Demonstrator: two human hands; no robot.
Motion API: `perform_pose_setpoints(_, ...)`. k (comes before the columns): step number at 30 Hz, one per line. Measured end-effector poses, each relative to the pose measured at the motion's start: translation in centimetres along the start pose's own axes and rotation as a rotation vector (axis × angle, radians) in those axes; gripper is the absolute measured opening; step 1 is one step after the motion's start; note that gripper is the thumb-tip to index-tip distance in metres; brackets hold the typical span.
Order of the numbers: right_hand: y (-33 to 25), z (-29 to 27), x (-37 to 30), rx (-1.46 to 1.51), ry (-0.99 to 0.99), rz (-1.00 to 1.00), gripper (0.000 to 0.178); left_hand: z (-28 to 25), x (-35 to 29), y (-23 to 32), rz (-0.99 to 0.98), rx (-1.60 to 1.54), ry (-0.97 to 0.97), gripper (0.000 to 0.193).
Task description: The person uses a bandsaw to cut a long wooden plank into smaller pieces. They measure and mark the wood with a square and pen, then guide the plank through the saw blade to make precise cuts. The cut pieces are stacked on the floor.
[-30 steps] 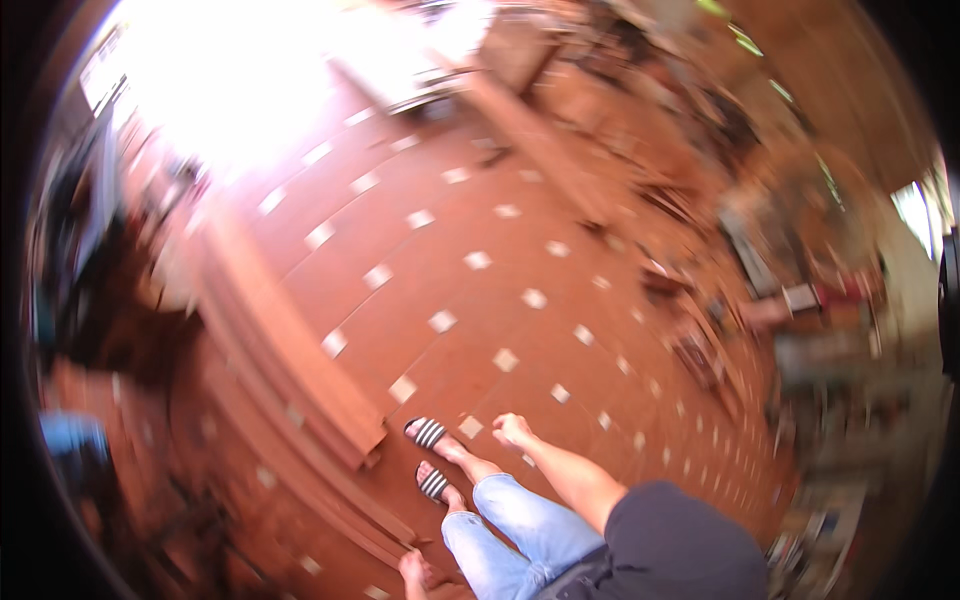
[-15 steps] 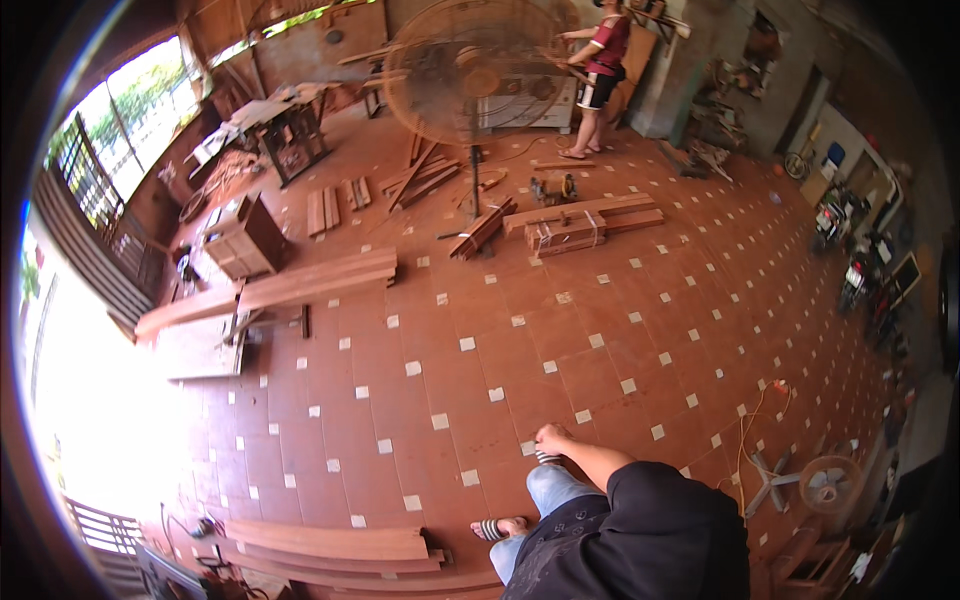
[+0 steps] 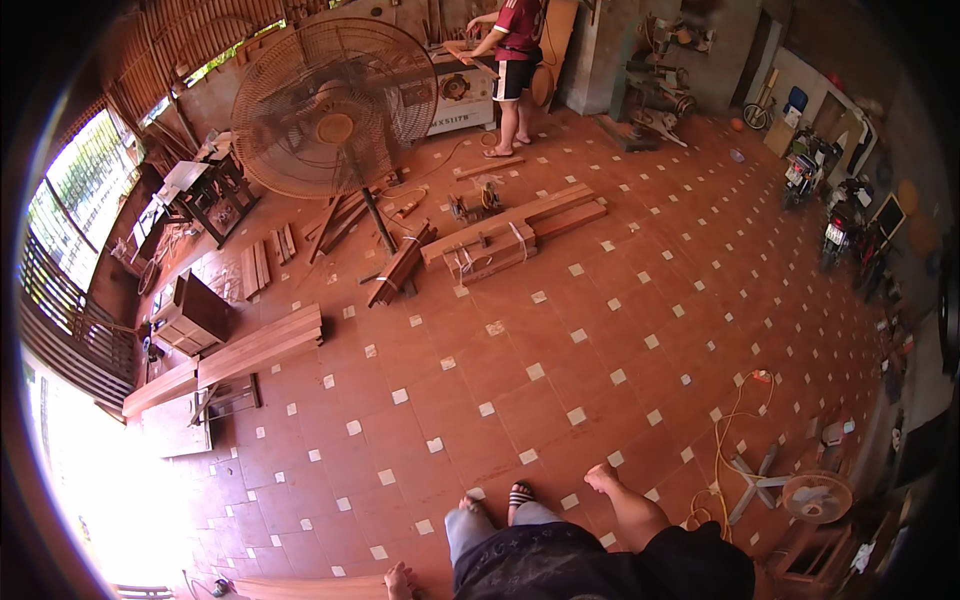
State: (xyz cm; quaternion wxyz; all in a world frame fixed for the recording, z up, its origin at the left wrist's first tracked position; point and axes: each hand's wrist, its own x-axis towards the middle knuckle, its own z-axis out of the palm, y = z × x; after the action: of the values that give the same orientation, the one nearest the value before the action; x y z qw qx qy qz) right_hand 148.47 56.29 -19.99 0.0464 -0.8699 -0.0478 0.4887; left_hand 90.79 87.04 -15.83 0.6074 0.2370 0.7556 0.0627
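Left hand (image 3: 399,580), lower edge: fingers loosely curled, just beside end of long reddish-brown plank (image 3: 310,588); can't tell if gripping it. Right hand (image 3: 603,479): fingers relaxed, released, over red tile floor (image 3: 630,330) with small pale square insets. Right side: small round fan (image 3: 817,497) on crossed legs. Mid-floor: straight-edged boards (image 3: 495,258), bound with pale string. Left: boxy wooden cabinet (image 3: 185,318), contents hidden. Beyond: large pedestal fan (image 3: 335,127), round wire cage. Far: person in maroon shirt (image 3: 520,32) at box-shaped machine (image 3: 460,108).

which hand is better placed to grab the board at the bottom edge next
Left, probably: the left hand appears close to the board, while the right hand is farther off to the right.
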Motion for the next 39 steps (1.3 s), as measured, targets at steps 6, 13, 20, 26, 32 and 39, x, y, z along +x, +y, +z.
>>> perform_pose_setpoints(6,7.8,-14.4,11.6,0.243,0.530,-0.266,0.021,17.3,0.1,5.6,-0.058,0.200,-0.070,0.028)
perform_pose_setpoints(13,12.6,-27.6,19.1,1.408,-0.065,-0.107,0.012,39.1,3.9,22.3,0.069,0.426,-0.161,0.035)
perform_pose_setpoints(20,7.7,-31.7,17.6,1.407,0.183,0.316,0.010,73.8,5.4,46.9,0.520,0.990,-0.245,0.026)
perform_pose_setpoints(26,13.5,-31.6,23.2,1.400,0.001,0.403,0.003,106.1,-1.7,56.7,0.836,0.948,-0.369,0.042)
perform_pose_setpoints(32,14.1,-62.0,34.9,1.433,-0.085,0.303,0.008,120.3,-6.5,56.8,0.791,1.085,-0.357,0.041)
perform_pose_setpoints(39,11.2,-105.5,60.2,1.149,0.213,0.043,0.005,123.9,-4.6,50.1,0.247,1.253,-0.080,0.042)
